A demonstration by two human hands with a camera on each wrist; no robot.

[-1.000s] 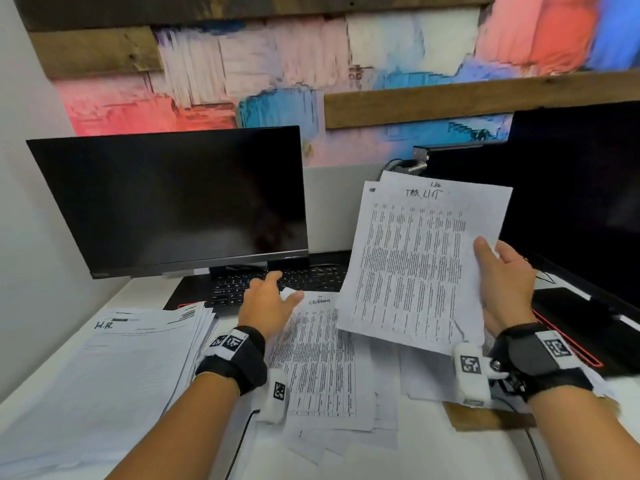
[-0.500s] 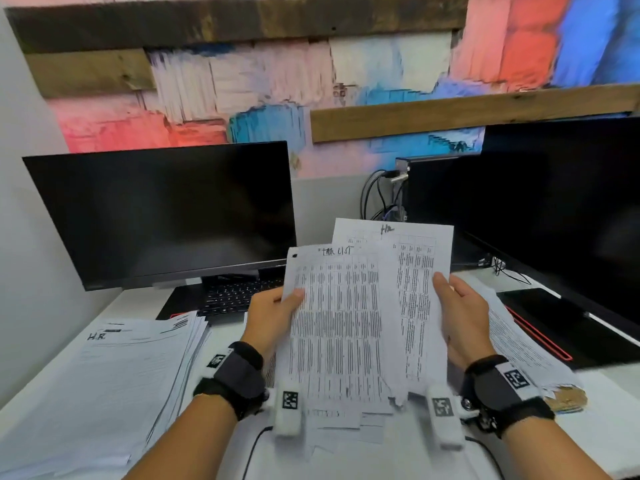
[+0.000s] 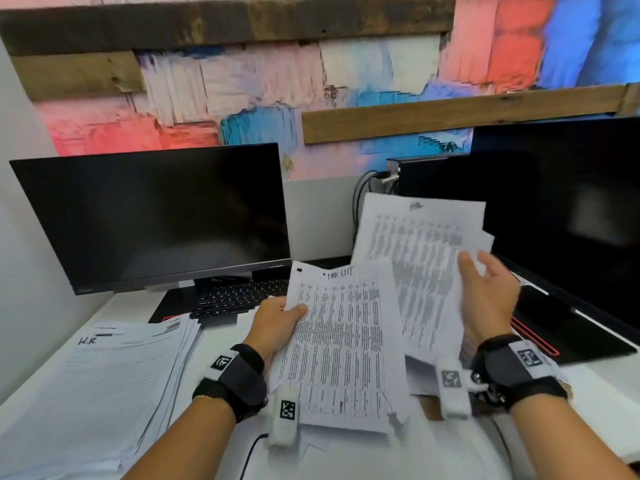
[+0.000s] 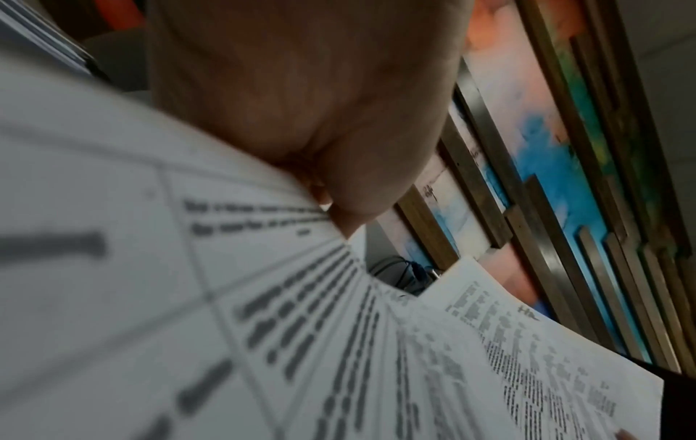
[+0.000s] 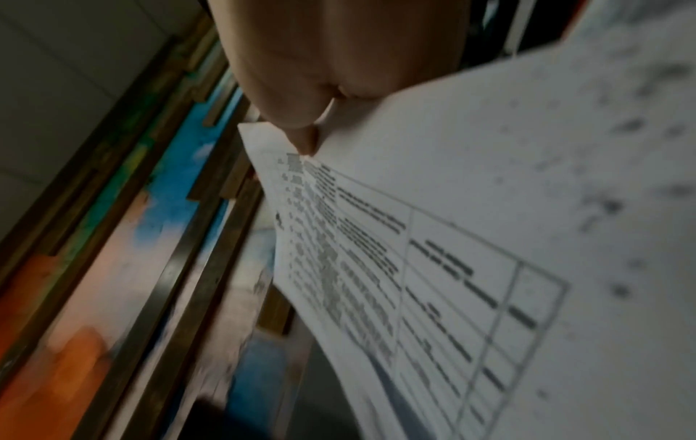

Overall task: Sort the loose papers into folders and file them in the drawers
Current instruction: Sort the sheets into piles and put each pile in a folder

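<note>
My left hand (image 3: 278,318) pinches the left edge of a printed table sheet (image 3: 343,344) with a handwritten heading, thumb on top. In the left wrist view the thumb (image 4: 341,205) presses on that sheet (image 4: 180,297). My right hand (image 3: 485,299) holds a few more printed sheets (image 3: 419,244) up and to the right; they are blurred. The right wrist view shows its thumb (image 5: 301,131) pinching those sheets (image 5: 489,214). The two bundles overlap a little in the middle. A tall stack marked "H.R." (image 3: 100,386) lies on the desk at left.
More loose sheets (image 3: 346,455) lie on the white desk (image 3: 595,393) under my hands. A dark monitor (image 3: 152,216) stands at left over a laptop keyboard (image 3: 239,296), another monitor (image 3: 571,216) at right. A black red-edged laptop (image 3: 554,337) lies at right.
My left hand left the desk papers and took the front sheet from the bundle. The hands now part: left sheet low and left, right hand's sheets swinging right.
</note>
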